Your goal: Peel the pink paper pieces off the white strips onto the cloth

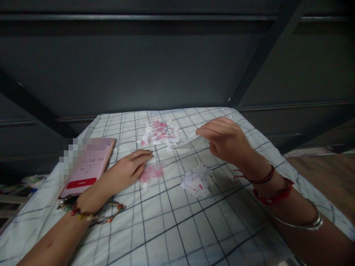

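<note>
My right hand [224,140] is closed around slender pale tweezers [190,139], raised over the right side of the cloth. Their tips reach down to the lower right edge of a pile of small white and pink paper scraps [161,133]. Lying on the cloth, my left hand [131,164] has its fingers stretched out and holds nothing. Beside its thumb is a patch of pink, partly see-through pieces [152,173]. A second heap of mostly white paper scraps [197,181] sits below my right hand; one scrap carries a red mark.
A checked white cloth [155,236] covers the table. To the left of my left hand lies a phone [88,162] with a timer on its lit screen. A dark panelled wall [144,70] stands behind the far edge. Wooden floor [321,173] shows at right.
</note>
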The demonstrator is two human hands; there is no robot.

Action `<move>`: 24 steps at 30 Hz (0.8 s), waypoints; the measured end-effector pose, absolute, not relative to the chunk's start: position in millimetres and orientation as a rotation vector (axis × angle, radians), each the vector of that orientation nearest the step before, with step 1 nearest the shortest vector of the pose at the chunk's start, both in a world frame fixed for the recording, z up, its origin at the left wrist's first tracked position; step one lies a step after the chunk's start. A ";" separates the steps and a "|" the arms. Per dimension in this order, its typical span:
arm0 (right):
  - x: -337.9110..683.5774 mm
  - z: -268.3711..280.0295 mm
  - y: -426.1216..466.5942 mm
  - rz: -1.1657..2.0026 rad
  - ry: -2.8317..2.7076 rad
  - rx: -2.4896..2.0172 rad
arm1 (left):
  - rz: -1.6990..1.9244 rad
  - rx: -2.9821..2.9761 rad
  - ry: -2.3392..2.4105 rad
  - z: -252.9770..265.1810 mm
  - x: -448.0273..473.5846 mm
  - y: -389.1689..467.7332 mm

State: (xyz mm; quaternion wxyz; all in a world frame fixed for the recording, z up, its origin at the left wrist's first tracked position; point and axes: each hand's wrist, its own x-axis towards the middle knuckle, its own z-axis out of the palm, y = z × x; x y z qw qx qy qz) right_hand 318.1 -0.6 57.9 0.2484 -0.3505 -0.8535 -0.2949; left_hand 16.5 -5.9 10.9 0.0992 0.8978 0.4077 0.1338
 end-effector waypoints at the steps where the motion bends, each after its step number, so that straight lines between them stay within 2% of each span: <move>1: 318.7 58.5 -0.5 -0.808 -2.327 -0.985 | 0.398 2.655 1.203 10.6 16.2 -6.0; 10: 328.4 63.7 -0.4 -0.920 -2.275 -1.109 | 0.398 2.654 1.213 8.8 14.0 -6.2; 24: 330.1 67.8 -1.7 -0.864 -2.334 -1.097 | 0.374 2.639 1.218 11.2 15.4 -6.8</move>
